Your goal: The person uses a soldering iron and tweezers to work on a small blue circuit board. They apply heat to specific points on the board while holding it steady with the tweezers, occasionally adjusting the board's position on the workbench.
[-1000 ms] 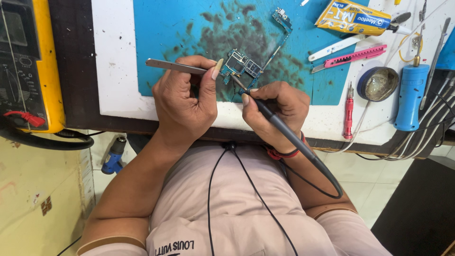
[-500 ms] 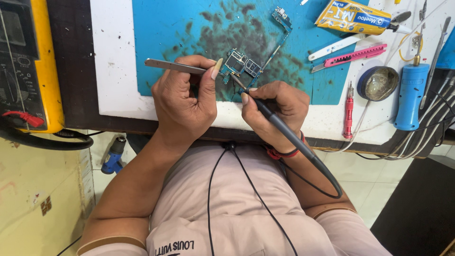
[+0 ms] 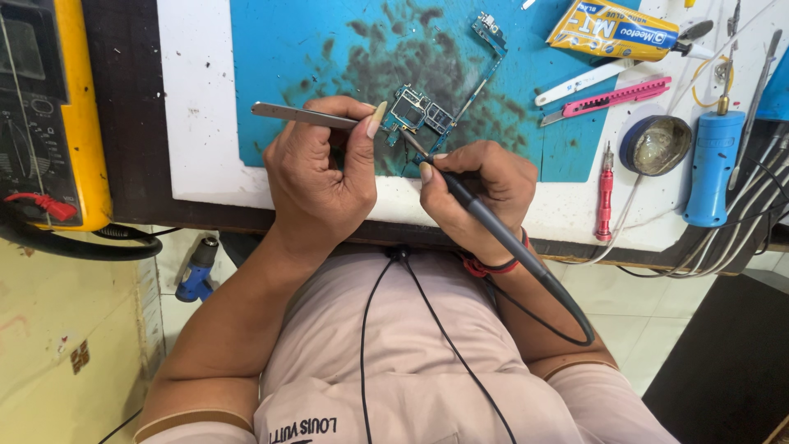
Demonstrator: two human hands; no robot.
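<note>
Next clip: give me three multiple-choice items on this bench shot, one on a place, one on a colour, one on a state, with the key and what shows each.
1. Where does the circuit board lie?
A. on the blue mat
B. on the yellow meter
C. on the floor

2. What colour is the small screwdriver right of the mat?
A. green
B. red
C. black

3. What is the left hand doing?
A. resting open and empty
B. holding the glue tube
C. gripping tweezers

Key: 1 A, the board sits on the blue mat, just ahead of both hands. 2 B, its handle is red against the white tabletop. 3 C, the fingers close round the metal tweezers, whose tips reach the board, while the right hand holds the soldering iron.
</note>
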